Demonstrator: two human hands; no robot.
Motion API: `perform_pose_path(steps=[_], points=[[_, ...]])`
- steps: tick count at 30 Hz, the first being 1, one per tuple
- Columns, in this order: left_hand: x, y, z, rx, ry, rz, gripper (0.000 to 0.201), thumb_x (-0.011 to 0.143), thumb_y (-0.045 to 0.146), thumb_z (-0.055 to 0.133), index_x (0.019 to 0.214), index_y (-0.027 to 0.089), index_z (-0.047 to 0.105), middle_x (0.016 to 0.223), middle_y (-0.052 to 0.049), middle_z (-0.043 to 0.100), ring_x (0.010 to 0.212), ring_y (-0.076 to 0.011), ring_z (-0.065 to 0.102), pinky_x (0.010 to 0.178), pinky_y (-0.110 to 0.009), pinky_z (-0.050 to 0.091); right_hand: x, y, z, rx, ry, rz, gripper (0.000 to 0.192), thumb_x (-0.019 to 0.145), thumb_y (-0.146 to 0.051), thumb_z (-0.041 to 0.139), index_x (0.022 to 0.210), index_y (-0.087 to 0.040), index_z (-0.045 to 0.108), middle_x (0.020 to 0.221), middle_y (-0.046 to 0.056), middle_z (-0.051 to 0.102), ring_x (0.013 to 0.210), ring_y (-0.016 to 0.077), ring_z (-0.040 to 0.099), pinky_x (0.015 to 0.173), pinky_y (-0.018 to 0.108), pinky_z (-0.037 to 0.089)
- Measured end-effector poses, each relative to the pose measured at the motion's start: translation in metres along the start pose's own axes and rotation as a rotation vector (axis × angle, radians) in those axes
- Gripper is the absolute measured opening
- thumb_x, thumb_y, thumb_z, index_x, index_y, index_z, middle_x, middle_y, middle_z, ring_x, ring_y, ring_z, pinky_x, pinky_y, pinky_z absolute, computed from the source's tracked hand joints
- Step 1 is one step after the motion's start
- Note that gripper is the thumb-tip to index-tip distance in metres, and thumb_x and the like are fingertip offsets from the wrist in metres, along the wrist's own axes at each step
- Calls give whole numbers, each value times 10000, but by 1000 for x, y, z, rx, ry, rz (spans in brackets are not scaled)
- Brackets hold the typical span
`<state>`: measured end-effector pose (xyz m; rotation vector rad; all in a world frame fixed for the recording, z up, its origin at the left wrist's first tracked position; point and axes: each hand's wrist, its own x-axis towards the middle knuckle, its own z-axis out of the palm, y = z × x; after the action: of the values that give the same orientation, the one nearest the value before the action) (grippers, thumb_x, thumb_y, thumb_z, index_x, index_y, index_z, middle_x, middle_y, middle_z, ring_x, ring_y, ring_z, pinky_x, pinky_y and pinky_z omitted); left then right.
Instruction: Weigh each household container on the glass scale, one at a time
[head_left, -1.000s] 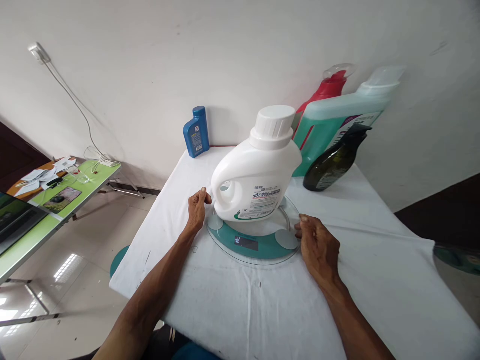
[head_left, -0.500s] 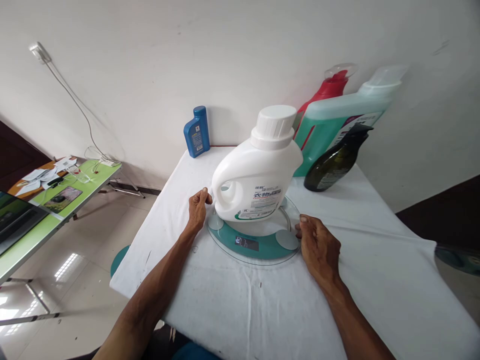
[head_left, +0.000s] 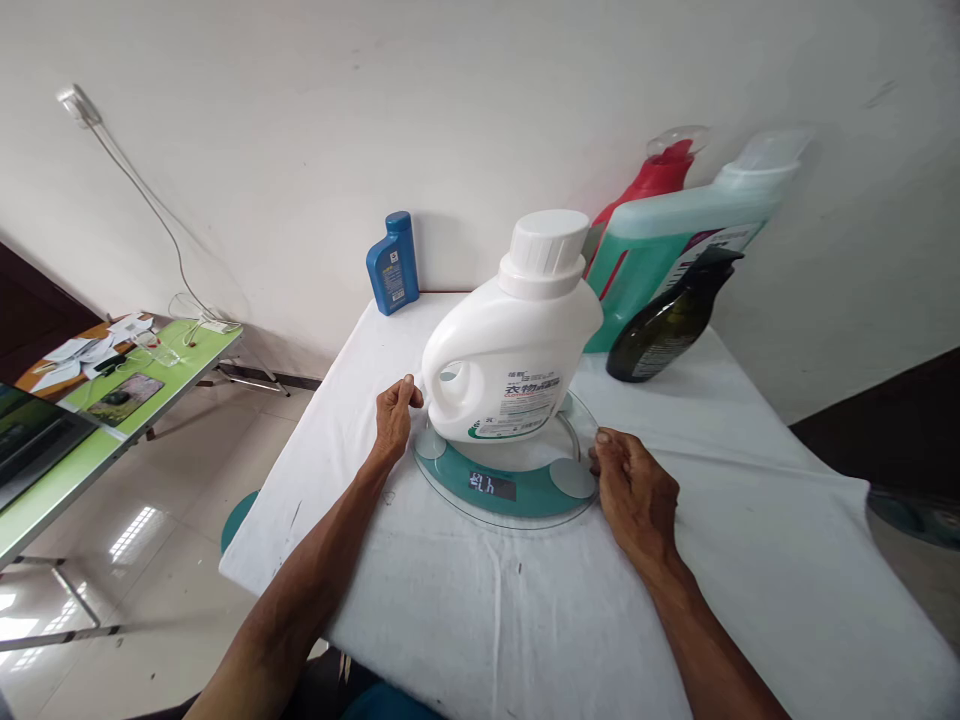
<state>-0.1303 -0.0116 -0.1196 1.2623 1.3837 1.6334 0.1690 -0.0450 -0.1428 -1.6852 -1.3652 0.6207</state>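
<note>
A white detergent jug (head_left: pixel 510 350) with a white cap stands upright on a round glass scale (head_left: pixel 517 492) with a teal band and a small lit display. My left hand (head_left: pixel 394 418) rests at the scale's left rim, fingertips touching the jug's handle side. At the scale's right rim lies my right hand (head_left: pixel 634 490), its fingers curled against the glass edge. Both hands lie on the white cloth of the table (head_left: pixel 465 610).
Along the wall stand a small blue bottle (head_left: pixel 393 264), a red bottle (head_left: pixel 651 180), a large green jug (head_left: pixel 675 245) and a dark bottle (head_left: pixel 667 320). A green side table (head_left: pixel 112 400) with papers and a cable is at the left. Tiled floor lies below.
The scale's display now shows lit digits. My hands and the jug have barely moved.
</note>
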Motion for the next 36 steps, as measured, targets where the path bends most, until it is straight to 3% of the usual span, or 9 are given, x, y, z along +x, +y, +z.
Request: perform_pose_path(steps=[23, 29, 33, 36], points=[[0, 4, 0, -17, -8, 6, 575, 970, 625, 526, 592, 193, 505, 636, -2, 473, 666, -145, 442, 697, -297, 398, 0, -3, -1, -13, 5, -4, 549, 887, -667, 406, 1038, -193, 638, 903, 137, 725, 846, 306, 674, 868, 436, 486], [-8, 36, 3, 46, 4, 72, 521, 1004, 618, 468, 694, 203, 522, 723, -15, 512, 721, -164, 488, 728, -309, 441, 0, -2, -1, -20, 2, 3, 589, 879, -679, 402, 1054, -179, 660, 921, 144, 737, 867, 311, 687, 869, 433, 495], [-11, 67, 8, 52, 20, 179, 477, 1023, 630, 402, 952, 210, 617, 969, -63, 619, 914, -206, 585, 840, -354, 486, -1, -3, -3, -9, -11, 29, 600, 878, -682, 426, 1082, -175, 674, 916, 134, 750, 872, 314, 704, 868, 429, 502], [-8, 89, 14, 47, -53, 260, 547, 989, 704, 398, 1123, 218, 609, 1142, -94, 634, 1063, -246, 600, 919, -393, 496, -1, -6, -8, -22, -27, 56, 618, 874, -692, 444, 1115, -178, 687, 936, 126, 760, 858, 307, 706, 850, 420, 518]])
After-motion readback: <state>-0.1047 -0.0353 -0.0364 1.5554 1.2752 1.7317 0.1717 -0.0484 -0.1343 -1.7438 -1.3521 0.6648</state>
